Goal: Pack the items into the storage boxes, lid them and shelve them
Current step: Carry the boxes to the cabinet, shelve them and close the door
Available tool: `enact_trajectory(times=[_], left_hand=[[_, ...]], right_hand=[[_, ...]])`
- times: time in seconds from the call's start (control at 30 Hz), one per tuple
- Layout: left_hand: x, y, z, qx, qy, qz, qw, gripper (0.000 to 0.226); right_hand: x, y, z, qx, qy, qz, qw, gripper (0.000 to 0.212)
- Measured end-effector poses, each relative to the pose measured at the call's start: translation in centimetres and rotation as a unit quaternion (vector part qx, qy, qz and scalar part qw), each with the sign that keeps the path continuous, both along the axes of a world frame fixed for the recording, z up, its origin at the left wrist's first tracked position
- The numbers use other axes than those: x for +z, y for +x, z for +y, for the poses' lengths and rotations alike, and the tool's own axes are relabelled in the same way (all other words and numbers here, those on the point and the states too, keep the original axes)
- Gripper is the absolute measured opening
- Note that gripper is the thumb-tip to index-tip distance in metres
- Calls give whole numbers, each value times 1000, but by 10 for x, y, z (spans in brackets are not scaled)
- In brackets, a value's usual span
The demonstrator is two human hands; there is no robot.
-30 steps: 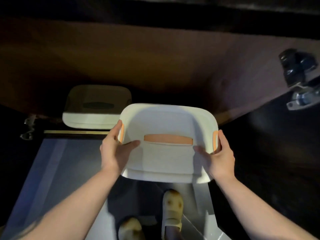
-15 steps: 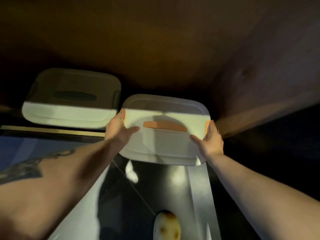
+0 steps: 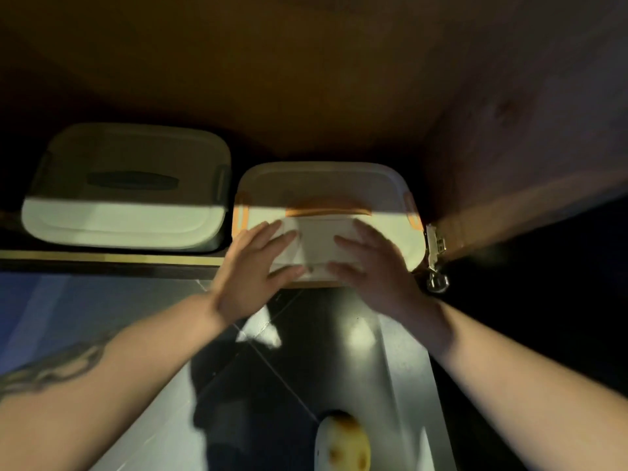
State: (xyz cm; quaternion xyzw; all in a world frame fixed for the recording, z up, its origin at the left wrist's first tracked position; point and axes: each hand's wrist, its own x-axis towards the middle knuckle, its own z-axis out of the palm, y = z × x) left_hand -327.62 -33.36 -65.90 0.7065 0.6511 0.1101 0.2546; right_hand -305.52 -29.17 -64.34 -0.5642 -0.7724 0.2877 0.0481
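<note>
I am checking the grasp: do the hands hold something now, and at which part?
Nothing is gripped. The left hand and right hand lie open with straight fingers against the near front of the orange-handled box.

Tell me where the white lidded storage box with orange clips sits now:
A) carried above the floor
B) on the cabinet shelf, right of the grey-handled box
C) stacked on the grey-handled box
B: the white lidded storage box with orange clips rests on the cabinet shelf, right of the grey-handled box.
</note>
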Motion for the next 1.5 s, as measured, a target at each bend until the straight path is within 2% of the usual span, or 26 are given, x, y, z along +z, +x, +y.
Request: enact_trajectory(times=[0.1, 0.23, 0.47, 0.67, 0.83, 0.93, 1.07, 1.23, 1.5], left_hand=[[-2, -6, -6, -37, -2, 16, 999, 83], [-4, -5, 14, -36, 7, 35, 999, 59], [-8, -4, 37, -36, 22, 59, 997, 53], [-12, -3, 54, 17, -36, 93, 995, 49], [4, -4, 34, 79, -27, 7, 996, 46], [35, -4, 12, 129, 13, -17, 991, 36], [99, -8, -13, 177, 36, -41, 983, 30], [202, -11, -57, 221, 52, -37, 973, 28], [384, -21, -143, 350, 71, -76, 931, 29]], right_hand=[[-12, 3, -15, 62, 6, -97, 993, 72], [-13, -6, 2, 59, 29, -120, 991, 60], [-19, -16, 24, 44, 19, -120, 992, 58], [-25, -37, 40, -30, 40, -81, 995, 48], [-3, -34, 29, -19, -15, -123, 992, 57], [35, -35, 12, 1, 27, -111, 993, 56], [101, -47, -11, 30, 54, -88, 994, 43], [204, -68, -44, 78, 61, -75, 992, 39], [372, -118, -110, 152, 32, -44, 987, 41]])
